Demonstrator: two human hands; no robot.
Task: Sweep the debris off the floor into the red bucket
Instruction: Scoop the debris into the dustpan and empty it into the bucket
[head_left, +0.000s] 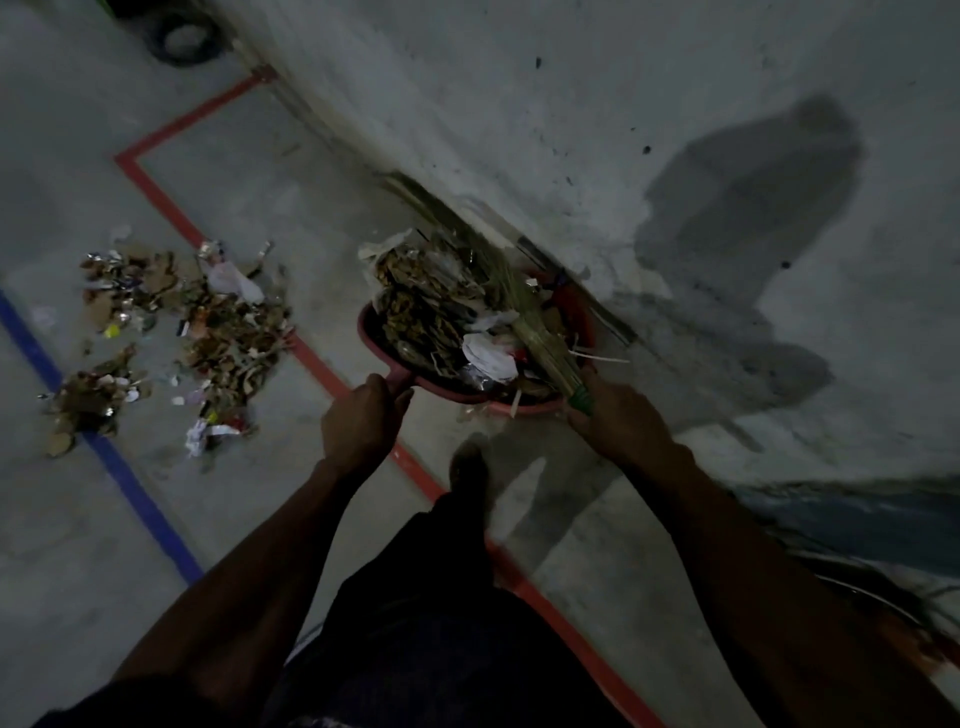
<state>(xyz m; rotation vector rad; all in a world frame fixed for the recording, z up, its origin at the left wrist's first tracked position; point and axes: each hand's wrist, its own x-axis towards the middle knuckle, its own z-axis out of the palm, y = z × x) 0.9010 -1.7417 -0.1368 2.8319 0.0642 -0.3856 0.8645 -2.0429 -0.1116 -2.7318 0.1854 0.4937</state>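
The floor (270, 156) still carried a wide scatter of debris (208, 332), well to the left of both hands. The red bucket (582, 322) stood just beyond the fingers, against the wall, mostly hidden under a heaped red dustpan (400, 358). The left hand (358, 421) had its fingers curled round the pan's handle; the right hand (613, 415) gripped the broom (540, 338) at its green binding, bristles over the load. The pan looked overfull, so tipping it fast would likely spill scraps past the bucket's rim.
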